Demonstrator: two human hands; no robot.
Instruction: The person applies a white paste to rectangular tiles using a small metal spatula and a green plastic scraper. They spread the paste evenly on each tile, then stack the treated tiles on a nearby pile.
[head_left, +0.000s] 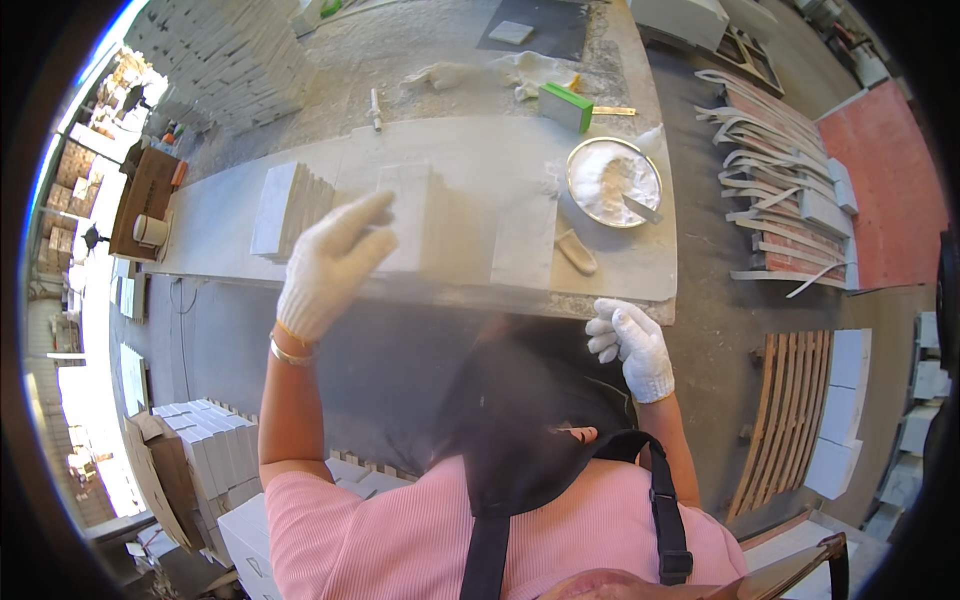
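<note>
One apparent reach: my white-gloved left hand [338,255] spreads empty, stacked white rectangular tiles [280,212] left of its fingers. My white-gloved right hand [636,350] curls, seemingly empty; grasping would need narrower left fingers.

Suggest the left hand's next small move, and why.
I'd probably ease the left hand toward the white tile stack just to its right: the hand looks empty and open, and in this view points that way.
</note>
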